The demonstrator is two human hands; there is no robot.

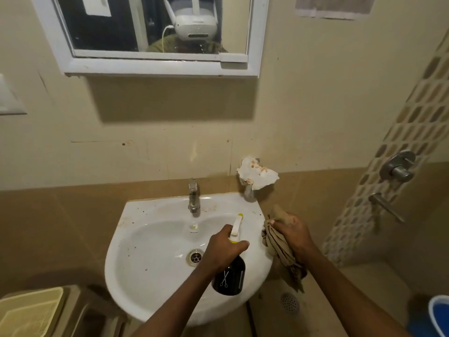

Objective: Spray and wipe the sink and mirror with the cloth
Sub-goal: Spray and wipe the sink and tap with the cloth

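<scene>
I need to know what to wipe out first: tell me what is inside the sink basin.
Inside the sink: a metal drain and scattered dark specks. The left hand holding the spray bottle covers the basin's right side.

A home bathroom: wall-hung sink [136, 239], mirror [150, 27], tiled shower valve [398, 167].
</scene>
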